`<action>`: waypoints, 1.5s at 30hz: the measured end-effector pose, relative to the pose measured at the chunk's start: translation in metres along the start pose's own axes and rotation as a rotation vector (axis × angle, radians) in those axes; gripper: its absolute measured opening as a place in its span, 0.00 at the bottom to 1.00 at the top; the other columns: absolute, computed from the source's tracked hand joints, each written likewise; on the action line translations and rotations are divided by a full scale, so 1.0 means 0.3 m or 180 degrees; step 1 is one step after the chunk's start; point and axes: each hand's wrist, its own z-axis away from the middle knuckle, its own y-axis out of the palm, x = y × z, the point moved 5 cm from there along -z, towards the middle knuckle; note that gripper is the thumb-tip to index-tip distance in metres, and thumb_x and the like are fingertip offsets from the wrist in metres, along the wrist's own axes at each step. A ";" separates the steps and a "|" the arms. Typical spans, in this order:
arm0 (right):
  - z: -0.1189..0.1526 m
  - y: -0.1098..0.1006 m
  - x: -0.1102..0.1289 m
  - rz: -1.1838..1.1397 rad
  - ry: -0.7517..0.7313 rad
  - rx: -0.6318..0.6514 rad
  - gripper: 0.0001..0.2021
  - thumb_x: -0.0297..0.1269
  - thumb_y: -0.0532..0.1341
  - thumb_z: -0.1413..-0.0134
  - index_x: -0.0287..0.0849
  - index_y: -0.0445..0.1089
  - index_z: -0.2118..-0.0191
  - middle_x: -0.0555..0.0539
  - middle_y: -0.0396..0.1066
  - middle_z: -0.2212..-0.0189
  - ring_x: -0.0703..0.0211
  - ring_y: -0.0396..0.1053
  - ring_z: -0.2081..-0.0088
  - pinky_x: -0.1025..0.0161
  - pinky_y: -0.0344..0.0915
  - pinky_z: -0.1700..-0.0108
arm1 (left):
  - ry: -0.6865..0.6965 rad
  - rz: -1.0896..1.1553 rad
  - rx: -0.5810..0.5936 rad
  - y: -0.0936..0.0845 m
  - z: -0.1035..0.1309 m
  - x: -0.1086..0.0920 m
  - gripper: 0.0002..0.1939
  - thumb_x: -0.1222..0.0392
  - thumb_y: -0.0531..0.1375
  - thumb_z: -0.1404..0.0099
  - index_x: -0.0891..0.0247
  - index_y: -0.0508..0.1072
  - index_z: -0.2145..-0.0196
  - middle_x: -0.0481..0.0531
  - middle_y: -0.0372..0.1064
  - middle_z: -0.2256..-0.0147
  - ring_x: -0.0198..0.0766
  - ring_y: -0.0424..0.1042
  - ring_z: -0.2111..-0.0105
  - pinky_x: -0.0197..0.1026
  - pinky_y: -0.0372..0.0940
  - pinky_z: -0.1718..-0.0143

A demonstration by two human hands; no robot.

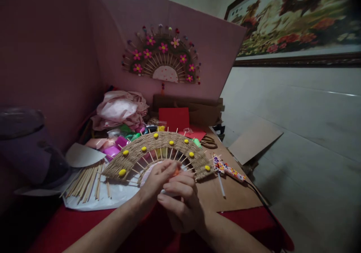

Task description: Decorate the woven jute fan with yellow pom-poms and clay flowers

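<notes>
Both hands meet in front of a fan-shaped piece (166, 137) of wound twine, which has thin sticks and several yellow dots. Between the fingertips of my left hand (156, 179) and my right hand (184, 204) a small orange piece (176, 171) shows, partly covered by the fingers. My left hand's fingers are pressed together around it. The right hand's fingers are curled, with the tips beside the left ones. Under the fan, a pale inner half-round (145, 173) is mostly hidden by my hands.
Wooden sticks (86, 183) lie on a white sheet (121, 194) at left. A glue gun (229, 171) and scissors (208, 142) rest on brown cardboard (237, 200) at right. Coloured packets (113, 151) and pink cloth (121, 110) sit behind. A decorated fan (165, 57) hangs above.
</notes>
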 end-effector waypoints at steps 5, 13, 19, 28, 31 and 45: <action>-0.003 -0.014 -0.004 0.0068 0.0005 0.0014 0.10 0.26 0.52 0.42 0.41 0.68 0.58 0.46 0.65 0.59 0.56 0.65 0.56 0.52 0.66 0.55 | -0.0050 0.0579 -0.0107 -0.018 0.005 -0.001 0.26 0.60 0.72 0.58 0.67 0.74 0.59 0.55 0.75 0.68 0.37 0.71 0.69 0.38 0.64 0.65; -0.002 -0.008 -0.009 0.0002 0.0011 0.0077 0.11 0.24 0.55 0.45 0.40 0.69 0.57 0.44 0.65 0.58 0.55 0.65 0.56 0.53 0.66 0.57 | -0.0213 0.1077 -0.0180 -0.019 0.018 -0.039 0.07 0.64 0.64 0.53 0.64 0.69 0.75 0.48 0.68 0.78 0.30 0.63 0.81 0.33 0.56 0.80; 0.000 -0.002 -0.010 0.0118 -0.0015 0.0217 0.11 0.26 0.53 0.43 0.39 0.69 0.57 0.44 0.65 0.58 0.54 0.65 0.56 0.52 0.66 0.56 | -0.0135 0.0185 -0.0309 -0.028 0.016 -0.024 0.25 0.43 0.62 0.48 0.64 0.61 0.88 0.44 0.53 0.89 0.26 0.50 0.87 0.34 0.42 0.84; -0.012 -0.003 0.002 0.0095 -0.0044 0.0166 0.10 0.27 0.53 0.42 0.42 0.69 0.59 0.46 0.66 0.61 0.57 0.65 0.57 0.54 0.67 0.57 | 0.0056 -0.0097 -0.0126 -0.004 0.007 -0.024 0.24 0.41 0.63 0.49 0.66 0.69 0.83 0.47 0.61 0.84 0.29 0.57 0.82 0.34 0.51 0.81; -0.018 -0.006 0.006 0.0087 -0.0006 0.0113 0.09 0.27 0.54 0.43 0.44 0.69 0.60 0.47 0.67 0.62 0.58 0.66 0.58 0.55 0.68 0.57 | 0.0057 0.0281 -0.0022 0.000 0.012 -0.026 0.18 0.52 0.69 0.52 0.66 0.76 0.66 0.54 0.73 0.70 0.36 0.69 0.70 0.37 0.61 0.68; 0.010 0.004 0.009 0.0118 -0.0084 0.0030 0.06 0.28 0.57 0.43 0.44 0.70 0.62 0.50 0.68 0.61 0.61 0.66 0.58 0.58 0.67 0.57 | -0.0252 0.0921 0.0027 -0.013 0.009 -0.027 0.05 0.64 0.62 0.50 0.65 0.72 0.73 0.50 0.69 0.78 0.30 0.65 0.79 0.33 0.57 0.77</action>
